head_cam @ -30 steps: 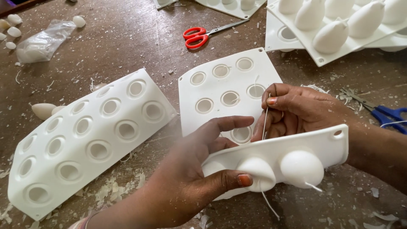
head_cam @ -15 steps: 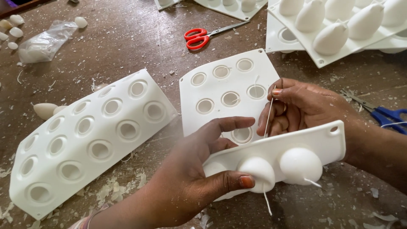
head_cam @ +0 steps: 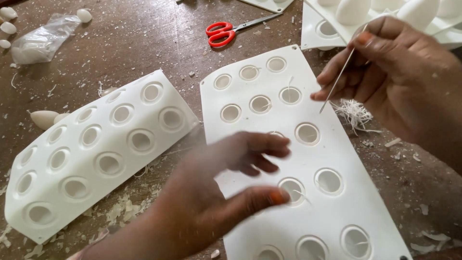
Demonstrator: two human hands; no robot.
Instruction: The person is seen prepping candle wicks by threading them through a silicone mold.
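Note:
A white silicone mould sheet [head_cam: 243, 92] with several round cavities lies flat on the brown table, some cavities holding short white threads. My left hand [head_cam: 216, 192] hovers over its middle, blurred, fingers apart and holding nothing. My right hand [head_cam: 399, 82] is raised over the sheet's upper right edge, with thumb and fingers pinched on a thin metal needle [head_cam: 337, 82] that points down toward the sheet.
A second white cavity mould [head_cam: 115, 139] lies bowed at the left, a white egg-shaped piece [head_cam: 43, 118] beside it. Red-handled scissors [head_cam: 226, 32] lie at the top. A clear plastic bag [head_cam: 41, 41], a tuft of white threads [head_cam: 353, 113] and another mould [head_cam: 313, 29] lie around; wax flakes litter the table.
The mould sheet, held folded up with two domes showing, now lies flat. My left hand has let go of it. My right hand has lifted up and right with the needle.

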